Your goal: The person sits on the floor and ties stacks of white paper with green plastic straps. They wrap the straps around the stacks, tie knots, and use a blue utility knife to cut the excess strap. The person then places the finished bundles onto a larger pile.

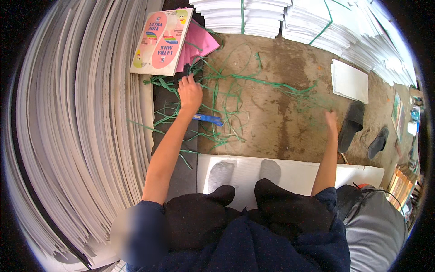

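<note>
My left hand (pixel 190 95) reaches forward with its fingers curled closed on strands of green plastic twine (pixel 217 90). More of this twine lies in a loose tangle on the floor beside and below that hand. A blue box cutter (pixel 208 119) rests among the strands, just right of my left wrist. Out to the right, my right hand (pixel 331 120) is closed and slightly blurred by motion. Smeared green strands run up to it, and it seems to grip them. A black slide sandal (pixel 351 127) lies right beside my right hand.
Tall stacks of grey-white board (pixel 81 113) line the left. A printed carton sheet (pixel 162 43) lies over pink sheets (pixel 199 45). Tied stacks of white sheets (pixel 242 18) stand at the back. A small white stack (pixel 351 81), another sandal (pixel 379 143) and grey fabric (pixel 374 231) are right.
</note>
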A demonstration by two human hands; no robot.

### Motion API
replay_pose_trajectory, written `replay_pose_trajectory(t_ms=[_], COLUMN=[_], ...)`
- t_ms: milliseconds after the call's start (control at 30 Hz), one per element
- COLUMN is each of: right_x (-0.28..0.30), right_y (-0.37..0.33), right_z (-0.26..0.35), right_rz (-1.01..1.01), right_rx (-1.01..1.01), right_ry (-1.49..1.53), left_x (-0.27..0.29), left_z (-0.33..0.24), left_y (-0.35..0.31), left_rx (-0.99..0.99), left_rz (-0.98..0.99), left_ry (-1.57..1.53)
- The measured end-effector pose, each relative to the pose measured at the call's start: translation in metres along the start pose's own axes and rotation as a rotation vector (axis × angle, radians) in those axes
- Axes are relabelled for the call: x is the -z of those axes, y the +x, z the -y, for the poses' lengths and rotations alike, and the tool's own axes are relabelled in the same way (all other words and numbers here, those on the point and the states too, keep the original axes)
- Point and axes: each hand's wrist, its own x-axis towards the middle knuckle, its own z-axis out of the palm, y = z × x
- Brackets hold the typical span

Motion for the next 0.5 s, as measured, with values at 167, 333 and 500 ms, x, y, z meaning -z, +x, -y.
replay_pose_trajectory(t_ms=[167, 333, 500], right_x=[0.045, 0.006, -0.01], right_y=[-0.079, -0.12, -0.142], right_z=[0.107, 0.167, 0.174], right_rz=[-0.303, 0.111, 0.239], right_rx=[0.591, 0.868, 0.872], right_ry=[-0.005, 0.086, 0.045], left_x=[0.012, -0.052, -0.086], left_z=[-0.079, -0.133, -0.146], left_y=[0.006, 0.02, 0.024], left_rx=[-0.434, -0.691, -0.683], left_rz=[0.001, 0.186, 0.214], left_ry=[-0.059, -0.193, 0.017])
